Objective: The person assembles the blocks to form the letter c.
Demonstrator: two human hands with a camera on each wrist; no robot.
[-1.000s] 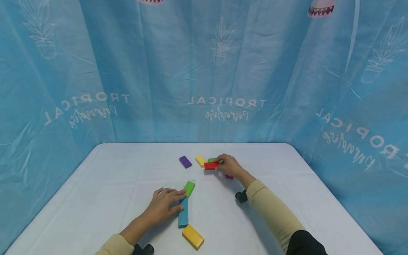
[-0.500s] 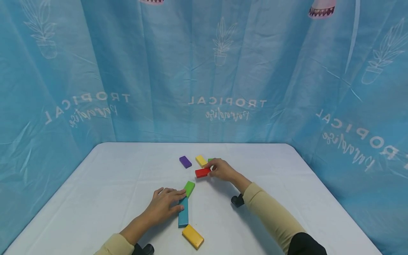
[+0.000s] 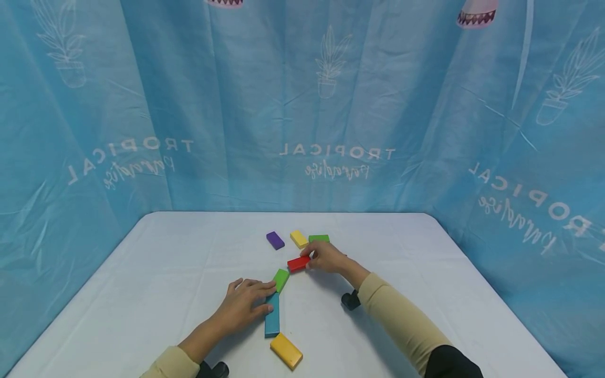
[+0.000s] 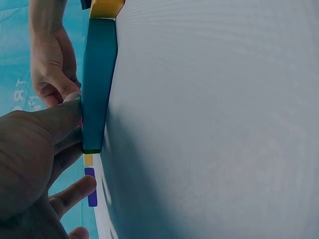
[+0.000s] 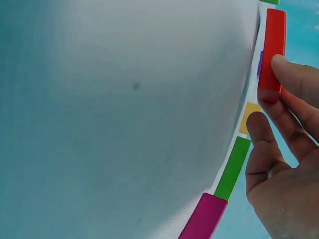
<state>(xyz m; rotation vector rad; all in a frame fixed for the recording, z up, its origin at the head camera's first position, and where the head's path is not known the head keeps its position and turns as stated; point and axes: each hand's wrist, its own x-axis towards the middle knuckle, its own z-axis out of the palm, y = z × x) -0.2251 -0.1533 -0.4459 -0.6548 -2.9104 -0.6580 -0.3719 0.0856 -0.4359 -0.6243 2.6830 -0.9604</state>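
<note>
My right hand (image 3: 328,258) pinches one end of a red wooden block (image 3: 296,264) between thumb and fingers, as the right wrist view shows closely. The red block's far end is close to the upper right corner of a light green block (image 3: 282,277). That green block meets the top of a long blue block (image 3: 272,324), whose lower end is by a deep yellow block (image 3: 286,351). With its fingers extended, my left hand (image 3: 242,305) touches the line from the left: thumb on the blue block, fingertips at the green one. Parts of both blocks are hidden under it.
Farther back on the white table (image 3: 179,252) lie a purple block (image 3: 275,240), a light yellow block (image 3: 299,239) and another green block (image 3: 319,238). A magenta block (image 5: 203,217) shows in the right wrist view. A blue curtain (image 3: 246,105) encloses the table.
My right hand has carried the red block left and toward me, from beside the rear green block to near the front green block. The left hand has stayed in place.
</note>
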